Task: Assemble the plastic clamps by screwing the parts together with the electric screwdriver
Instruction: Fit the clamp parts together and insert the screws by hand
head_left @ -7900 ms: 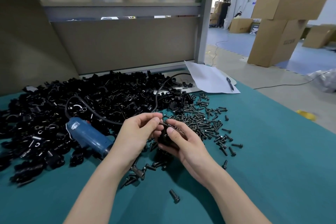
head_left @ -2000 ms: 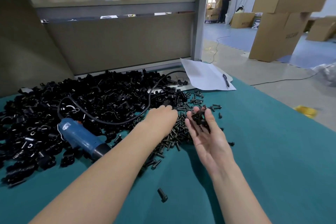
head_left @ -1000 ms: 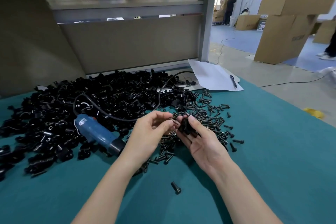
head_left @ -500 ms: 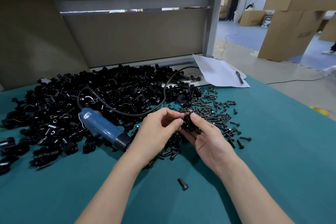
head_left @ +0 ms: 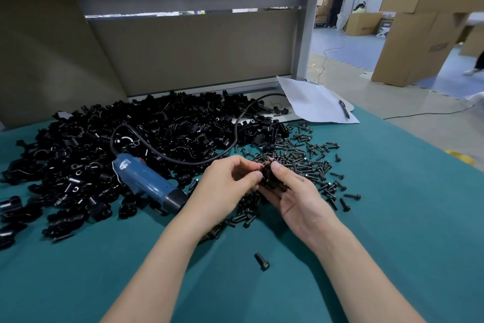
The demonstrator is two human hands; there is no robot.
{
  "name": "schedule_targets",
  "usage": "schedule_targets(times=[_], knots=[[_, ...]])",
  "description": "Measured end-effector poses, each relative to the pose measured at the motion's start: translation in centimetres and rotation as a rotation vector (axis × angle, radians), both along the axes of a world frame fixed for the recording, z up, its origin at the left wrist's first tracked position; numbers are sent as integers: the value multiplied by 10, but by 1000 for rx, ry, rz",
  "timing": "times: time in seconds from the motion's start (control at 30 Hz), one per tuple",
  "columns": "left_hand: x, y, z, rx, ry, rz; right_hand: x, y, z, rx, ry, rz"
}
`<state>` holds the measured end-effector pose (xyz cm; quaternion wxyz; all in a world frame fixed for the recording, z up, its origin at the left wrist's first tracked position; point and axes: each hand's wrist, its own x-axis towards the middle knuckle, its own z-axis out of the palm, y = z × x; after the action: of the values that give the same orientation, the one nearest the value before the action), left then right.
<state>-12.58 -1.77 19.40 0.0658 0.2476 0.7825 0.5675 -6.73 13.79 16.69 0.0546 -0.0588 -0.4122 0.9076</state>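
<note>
Head view: a lone screw (head_left: 261,261) lies on the teal worktop (head_left: 392,231) near its front edge. Beyond it, the right hand (head_left: 296,197) curls its fingers round a black plastic clamp (head_left: 269,178), which the left hand (head_left: 225,181) pinches, above scattered screws (head_left: 309,160). To the left lies the blue electric screwdriver (head_left: 146,182), with heaped clamp parts (head_left: 157,134) behind it.

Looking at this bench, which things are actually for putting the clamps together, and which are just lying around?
For the job:
clamp part, held between left hand and right hand
pile of clamp parts
screws
electric screwdriver

Just lying about:
paper sheet
pen
cardboard boxes
</note>
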Motion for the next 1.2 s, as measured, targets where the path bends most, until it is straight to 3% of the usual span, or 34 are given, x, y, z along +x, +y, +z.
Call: schedule_targets(times=[0.33,0.57,0.83,1.0,1.2], knots=[[3,5,-3,-140,59,28,1,-2,0,-6,-32,-8],[-2,-1,-2,-38,-106,-46,1,0,1,-15,-30,-7],[-2,-2,-3,-208,44,-62,1,0,1,1,-42,-10],[-1,-3,2,-176,1,-31,1,-1,2,18,-33,8],[-1,-3,1,-276,15,-34,-1,-2,0,58,-36,8]])
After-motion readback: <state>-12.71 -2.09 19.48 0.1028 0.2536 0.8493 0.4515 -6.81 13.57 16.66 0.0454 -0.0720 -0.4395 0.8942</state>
